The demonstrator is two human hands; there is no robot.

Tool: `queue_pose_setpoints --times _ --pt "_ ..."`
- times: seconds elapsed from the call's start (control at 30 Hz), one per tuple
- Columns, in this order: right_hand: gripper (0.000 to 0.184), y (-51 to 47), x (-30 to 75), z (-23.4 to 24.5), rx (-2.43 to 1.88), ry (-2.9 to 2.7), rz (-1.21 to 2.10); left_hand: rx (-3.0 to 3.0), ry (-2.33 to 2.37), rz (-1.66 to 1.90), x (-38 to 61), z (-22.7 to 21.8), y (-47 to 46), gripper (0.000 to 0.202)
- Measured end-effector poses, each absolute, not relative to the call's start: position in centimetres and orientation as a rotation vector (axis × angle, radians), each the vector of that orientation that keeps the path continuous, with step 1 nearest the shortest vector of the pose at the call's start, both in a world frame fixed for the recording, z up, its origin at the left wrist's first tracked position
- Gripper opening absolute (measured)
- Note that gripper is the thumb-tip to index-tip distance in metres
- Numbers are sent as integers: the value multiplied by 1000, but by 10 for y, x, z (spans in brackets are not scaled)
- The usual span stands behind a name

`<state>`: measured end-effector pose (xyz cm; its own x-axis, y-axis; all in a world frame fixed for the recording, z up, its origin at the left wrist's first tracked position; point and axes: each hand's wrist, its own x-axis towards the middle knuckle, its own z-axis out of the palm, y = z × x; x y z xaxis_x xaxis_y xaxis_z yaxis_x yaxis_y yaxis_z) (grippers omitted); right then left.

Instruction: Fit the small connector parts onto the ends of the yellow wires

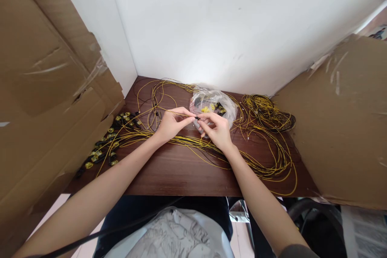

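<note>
My left hand (pixel 173 124) pinches a thin yellow wire between thumb and forefinger. Fingertip to fingertip with it, my right hand (pixel 216 129) grips a small black connector (pixel 197 118) at the wire's end. Just behind my hands lies a clear plastic bag (pixel 228 105), opened out, with yellow and black small parts (pixel 208 109) inside. Under my wrists runs a long bundle of yellow and black wires (pixel 187 141). Whether the wire sits inside the connector is too small to tell.
Black pieces with yellow caps (pixel 98 155) are heaped at the left, on wire ends. A tangled wire coil (pixel 266 111) lies at the right on the brown table (pixel 181 177). Cardboard sheets (pixel 338 121) flank both sides; a white wall (pixel 196 28) stands behind.
</note>
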<state>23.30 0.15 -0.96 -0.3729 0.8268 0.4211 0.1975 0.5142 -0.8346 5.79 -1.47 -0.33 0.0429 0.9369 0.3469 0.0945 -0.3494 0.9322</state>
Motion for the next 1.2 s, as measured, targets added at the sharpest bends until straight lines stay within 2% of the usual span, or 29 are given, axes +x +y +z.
queue_pose_setpoints --times 0.13,0.43,1.03,1.2 --pt "17 1 231 -9 -902 -1839 856 1556 1078 1407 57 -4 -14 14" --pt "12 3 233 -3 -904 -2001 475 1611 1092 1408 58 -2 -15 12" --pt "10 5 238 3 -987 -1935 298 1384 1053 1422 59 2 -14 15" --pt "12 9 241 0 -1127 -1820 258 1325 1034 1467 59 4 -14 17"
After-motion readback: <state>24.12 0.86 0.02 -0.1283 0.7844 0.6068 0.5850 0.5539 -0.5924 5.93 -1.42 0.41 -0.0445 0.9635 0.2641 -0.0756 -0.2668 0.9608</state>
